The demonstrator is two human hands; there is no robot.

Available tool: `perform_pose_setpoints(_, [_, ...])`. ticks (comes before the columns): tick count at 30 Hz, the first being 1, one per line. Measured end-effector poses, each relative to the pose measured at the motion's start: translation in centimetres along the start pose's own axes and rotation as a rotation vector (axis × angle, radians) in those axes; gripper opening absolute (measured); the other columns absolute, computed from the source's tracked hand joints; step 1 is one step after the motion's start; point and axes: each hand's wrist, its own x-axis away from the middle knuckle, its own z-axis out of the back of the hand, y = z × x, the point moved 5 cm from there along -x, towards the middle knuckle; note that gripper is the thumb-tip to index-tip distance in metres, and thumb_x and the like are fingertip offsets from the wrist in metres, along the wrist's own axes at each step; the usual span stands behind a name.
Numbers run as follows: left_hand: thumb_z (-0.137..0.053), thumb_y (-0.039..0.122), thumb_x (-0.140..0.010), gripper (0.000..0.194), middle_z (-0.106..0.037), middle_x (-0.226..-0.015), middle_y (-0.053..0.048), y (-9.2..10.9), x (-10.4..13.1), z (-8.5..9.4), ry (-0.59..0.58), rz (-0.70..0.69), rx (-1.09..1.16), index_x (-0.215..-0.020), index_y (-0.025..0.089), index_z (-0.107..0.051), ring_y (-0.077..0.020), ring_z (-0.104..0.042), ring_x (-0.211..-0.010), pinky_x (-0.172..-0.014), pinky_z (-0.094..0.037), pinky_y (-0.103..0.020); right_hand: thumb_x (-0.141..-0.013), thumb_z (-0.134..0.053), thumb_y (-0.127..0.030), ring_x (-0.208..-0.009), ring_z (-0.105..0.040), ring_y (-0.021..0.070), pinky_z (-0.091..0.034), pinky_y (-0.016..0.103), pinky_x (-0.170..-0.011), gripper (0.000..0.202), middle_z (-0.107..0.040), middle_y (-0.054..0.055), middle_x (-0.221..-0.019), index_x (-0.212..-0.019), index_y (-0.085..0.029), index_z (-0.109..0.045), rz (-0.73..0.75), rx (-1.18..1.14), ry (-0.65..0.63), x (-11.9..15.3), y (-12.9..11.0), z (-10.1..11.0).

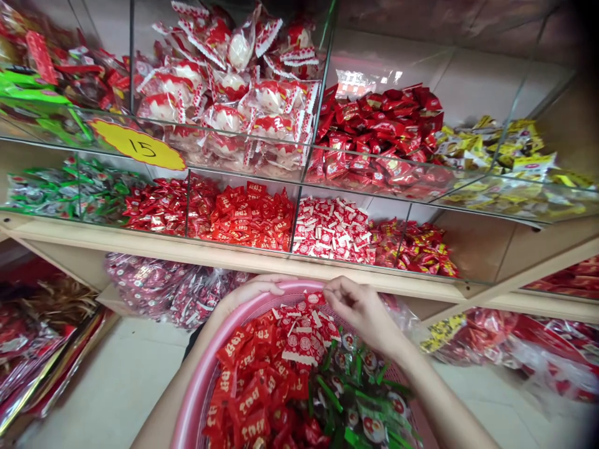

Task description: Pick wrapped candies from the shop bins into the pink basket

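My left hand [250, 292] reaches along the left side of a pink plastic basket [196, 377] and is closed over its far rim. Above the far right part of the basket, my right hand [359, 307] pinches a small red-and-white wrapped candy [314, 299] between thumb and fingers. Just below that candy lies a cluster of matching red-and-white candies [304, 340]. Red candies with gold lettering [250, 399] fill the basket's left side. Green-and-clear wrapped candies [369, 405] cover its right side, partly behind my right forearm.
Ahead stands a wooden shelf [224, 252] with glass-divided bins. The lower bins hold red-and-white candies [333, 231], red candies [253, 215] and green ones [70, 187]. A yellow price tag [140, 146] reads 15. Bagged candies [159, 287] lie beneath the shelf.
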Motion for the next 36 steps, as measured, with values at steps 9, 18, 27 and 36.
perform_pose_setpoints(9, [-0.056,0.017,-0.069,0.05,-0.061,-0.121,-0.002,-0.4,0.0,0.6,0.037,0.039,-0.053,-0.119,0.021,-0.057,-0.0229,-0.056,-0.107,-0.097,-0.036,-0.033,-0.082,-0.048,-0.036,-0.051,-0.028,0.0071,-0.024,0.02,-0.046,0.024,-0.035,-0.007,-0.056,-0.069,-0.017,-0.052,-0.169,-0.252,-0.54,1.7,2.8,-3.2])
perform_pose_setpoints(18, [-0.056,0.017,-0.069,0.048,-0.059,-0.122,-0.001,-0.1,0.1,0.5,0.046,0.031,-0.07,-0.116,0.021,-0.059,-0.0227,-0.054,-0.111,-0.101,-0.032,-0.032,-0.081,-0.051,-0.034,-0.052,-0.032,0.0072,-0.026,0.02,-0.047,0.022,-0.041,-0.006,-0.057,-0.07,-0.016,-0.06,-0.193,-0.155,-0.601,2.1,3.9,-3.2])
perform_pose_setpoints(27, [-0.056,0.017,-0.065,0.05,-0.06,-0.121,0.0,0.5,0.3,0.1,0.065,0.053,-0.082,-0.115,0.023,-0.06,-0.0223,-0.051,-0.114,-0.103,-0.03,-0.031,-0.078,-0.057,-0.046,-0.048,-0.031,0.0062,-0.024,0.02,-0.044,0.031,-0.042,-0.007,-0.054,-0.077,-0.015,-0.058,-0.208,-0.382,-0.31,1.2,3.8,-2.3])
perform_pose_setpoints(36, [-0.058,0.021,-0.062,0.051,-0.068,-0.107,-0.001,0.4,-0.1,-0.1,0.046,0.069,-0.064,-0.112,0.023,-0.062,-0.0239,-0.059,-0.099,-0.09,-0.039,-0.03,-0.082,-0.052,-0.041,-0.05,-0.037,0.0092,-0.032,0.022,-0.048,0.024,-0.043,-0.004,-0.057,-0.082,-0.018,-0.057,-0.07,-0.175,0.443,0.1,3.6,2.8])
